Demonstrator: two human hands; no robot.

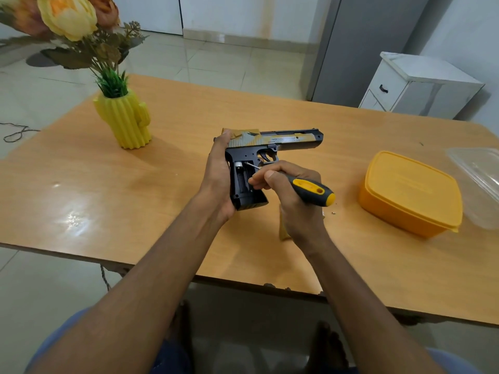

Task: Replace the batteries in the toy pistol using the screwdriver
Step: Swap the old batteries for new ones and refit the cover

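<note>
My left hand grips the back of a black and yellow toy pistol, held above the table with its barrel pointing right. The grip's side is open and shows the battery compartment, with a silver battery end at its top. My right hand holds a screwdriver with a yellow and black handle. Its metal tip reaches into the top of the open compartment, next to the silver battery end. A tan flat piece lies on the table under my right wrist, mostly hidden.
A yellow lidded box sits on the wooden table at the right, with a clear plastic lid beyond it. A yellow cactus-shaped vase with flowers stands at the back left. A small speck lies near the screwdriver handle.
</note>
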